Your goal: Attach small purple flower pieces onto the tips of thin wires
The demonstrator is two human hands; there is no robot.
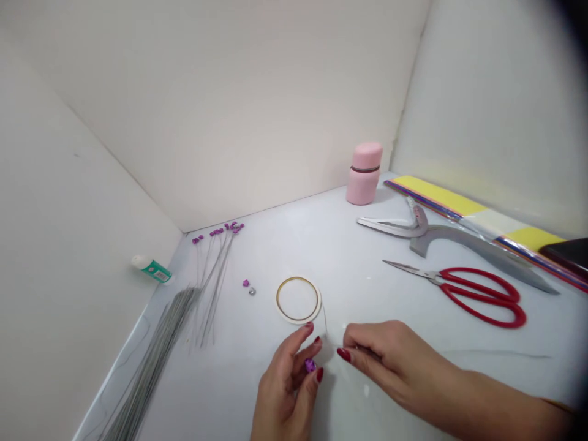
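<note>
Between the thumb and fingers of my left hand (289,383) is a small purple bead (310,365). Just to the right, my right hand (390,355) is closed in a pinch; a thin wire (500,353) shows beyond my right wrist, and what lies between the fingertips is too small to make out. A roll of narrow white tape (298,320) lies flat above my left hand, its loose end (324,315) trailing down toward the gap between my hands. A second purple bead (245,283) and a small silvery piece (252,291) rest left of the roll.
Bundled grey wires (151,367) and purple-tipped stems (215,282) lie at left, near a green-and-white glue stick (156,269). A pink flask (362,184) stands at the back. Red-handled scissors (482,294), large grey shears (478,245) and coloured sheets (478,214) lie at right.
</note>
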